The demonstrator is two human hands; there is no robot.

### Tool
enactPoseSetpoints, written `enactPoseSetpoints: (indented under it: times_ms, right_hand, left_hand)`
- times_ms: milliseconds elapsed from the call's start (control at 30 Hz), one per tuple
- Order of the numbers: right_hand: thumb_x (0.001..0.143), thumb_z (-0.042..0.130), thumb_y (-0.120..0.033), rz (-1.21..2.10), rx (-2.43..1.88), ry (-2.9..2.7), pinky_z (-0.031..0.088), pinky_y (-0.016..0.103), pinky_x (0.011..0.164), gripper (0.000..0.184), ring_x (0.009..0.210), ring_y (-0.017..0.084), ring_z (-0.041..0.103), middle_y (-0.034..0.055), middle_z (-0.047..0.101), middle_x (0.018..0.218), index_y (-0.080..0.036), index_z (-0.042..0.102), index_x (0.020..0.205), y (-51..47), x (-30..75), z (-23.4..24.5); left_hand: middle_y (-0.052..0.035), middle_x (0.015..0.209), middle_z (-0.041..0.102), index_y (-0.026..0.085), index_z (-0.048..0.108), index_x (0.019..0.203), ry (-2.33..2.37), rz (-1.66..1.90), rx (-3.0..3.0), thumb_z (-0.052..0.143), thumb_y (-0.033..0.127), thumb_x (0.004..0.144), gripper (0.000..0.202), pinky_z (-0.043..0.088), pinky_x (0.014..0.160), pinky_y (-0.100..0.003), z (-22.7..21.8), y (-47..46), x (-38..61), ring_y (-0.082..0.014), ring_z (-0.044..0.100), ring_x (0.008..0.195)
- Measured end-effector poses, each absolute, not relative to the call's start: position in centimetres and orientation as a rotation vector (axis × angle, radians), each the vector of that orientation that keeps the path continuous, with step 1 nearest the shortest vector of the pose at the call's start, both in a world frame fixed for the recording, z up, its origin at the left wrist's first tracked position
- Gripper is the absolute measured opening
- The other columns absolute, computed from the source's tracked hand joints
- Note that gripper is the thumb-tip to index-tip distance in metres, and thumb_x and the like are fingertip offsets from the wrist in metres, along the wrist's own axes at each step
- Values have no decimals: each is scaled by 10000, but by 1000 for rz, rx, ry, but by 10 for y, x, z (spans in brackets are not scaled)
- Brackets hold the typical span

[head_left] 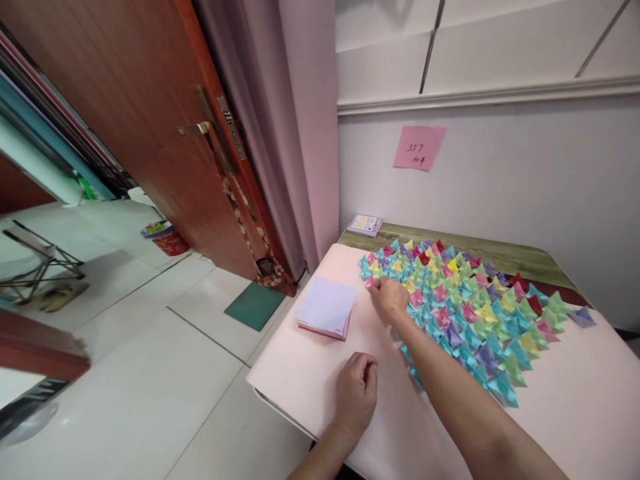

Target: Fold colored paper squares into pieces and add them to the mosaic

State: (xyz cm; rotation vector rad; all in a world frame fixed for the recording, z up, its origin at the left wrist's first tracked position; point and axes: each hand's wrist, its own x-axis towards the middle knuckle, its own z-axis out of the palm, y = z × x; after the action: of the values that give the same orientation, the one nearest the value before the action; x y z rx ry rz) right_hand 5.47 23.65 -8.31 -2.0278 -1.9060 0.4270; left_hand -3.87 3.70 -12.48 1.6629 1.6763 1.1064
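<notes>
My right hand reaches across a pale pink table top and pinches a small pink folded paper piece at the near left edge of a large patch of several coloured folded paper pieces. My right forearm lies over part of that patch. My left hand rests on the pink surface near the front edge with its fingers curled in, nothing seen in it. A stack of square paper sheets, lilac on top, lies to the left of my right hand.
A small printed paper pack sits on the wooden table edge by the wall. A pink note is stuck on the wall. A brown door, a curtain and a green mat are to the left.
</notes>
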Motion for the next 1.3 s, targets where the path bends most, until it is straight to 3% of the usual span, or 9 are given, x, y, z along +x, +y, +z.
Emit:
enactPoseSetpoints:
  times_ms: [300, 400, 533, 700, 833, 933, 1067, 1167, 1300]
  right_hand:
    - [854, 563, -551, 418, -1862, -1760, 398, 269, 597, 370, 758, 223, 684, 36, 757, 807, -239, 763, 865, 188, 104, -60]
    - [868, 506, -597, 435, -1826, -1698, 418, 267, 575, 464, 628, 196, 651, 30, 718, 676, -207, 754, 819, 150, 140, -55]
    - [801, 545, -678, 483, -1790, -1568, 414, 260, 502, 509, 502, 180, 573, 1, 625, 522, -210, 732, 731, 100, 185, -58]
    - [770, 561, -705, 508, -1849, -1514, 439, 256, 518, 496, 515, 173, 564, -11, 620, 547, -241, 734, 750, 53, 227, -62]
    - [741, 565, -730, 521, -1871, -1510, 445, 255, 525, 509, 531, 174, 580, -7, 636, 586, -248, 725, 742, 31, 248, -57]
    - [733, 558, -743, 500, -1879, -1507, 440, 256, 521, 515, 524, 171, 575, -11, 626, 578, -254, 720, 743, 22, 259, -49]
    - [723, 561, -744, 497, -1862, -1511, 447, 261, 530, 509, 535, 170, 589, -10, 650, 616, -264, 725, 758, 18, 268, -42]
    - [724, 563, -740, 513, -1865, -1518, 444, 261, 521, 502, 524, 167, 588, -11, 644, 607, -266, 726, 756, 19, 271, -42]
    - [739, 559, -734, 543, -1831, -1550, 443, 253, 519, 501, 512, 158, 574, -15, 635, 592, -263, 728, 762, 20, 270, -45]
  left_hand:
    - [-43, 839, 647, 214, 625, 864, 1654, 1139, 1622, 456, 203, 906, 174, 443, 724, -298, -124, 37, -39, -191, 609, 801]
    - [-46, 862, 659, 206, 632, 893, 1628, 1175, 1549, 465, 237, 914, 171, 462, 728, -294, -124, 37, -40, -185, 619, 807]
    - [-32, 808, 666, 194, 642, 874, 1606, 1223, 1372, 540, 303, 872, 150, 472, 671, -274, -122, 39, -39, -172, 617, 737]
    - [-3, 703, 630, 187, 645, 834, 1517, 1199, 1212, 619, 393, 808, 209, 450, 573, -250, -100, 50, -37, -151, 580, 617]
    - [-29, 820, 650, 213, 670, 855, 1675, 1366, 1535, 622, 330, 820, 132, 484, 717, -294, -71, 68, -49, -175, 601, 730]
    - [-66, 964, 669, 228, 668, 894, 1865, 1359, 1813, 598, 279, 842, 101, 468, 892, -365, -60, 84, -69, -238, 608, 965]
    - [-150, 1241, 576, 198, 639, 1046, 2187, 1105, 1921, 684, 324, 785, 293, 385, 1027, -463, -65, 104, -90, -330, 503, 1207]
    - [-201, 1322, 515, 152, 606, 1141, 2294, 913, 1835, 753, 385, 711, 510, 343, 1054, -511, -77, 112, -91, -382, 466, 1253]
    - [-183, 1271, 565, 148, 613, 1118, 2297, 882, 1770, 750, 304, 703, 464, 357, 1044, -495, -88, 115, -87, -360, 500, 1221]
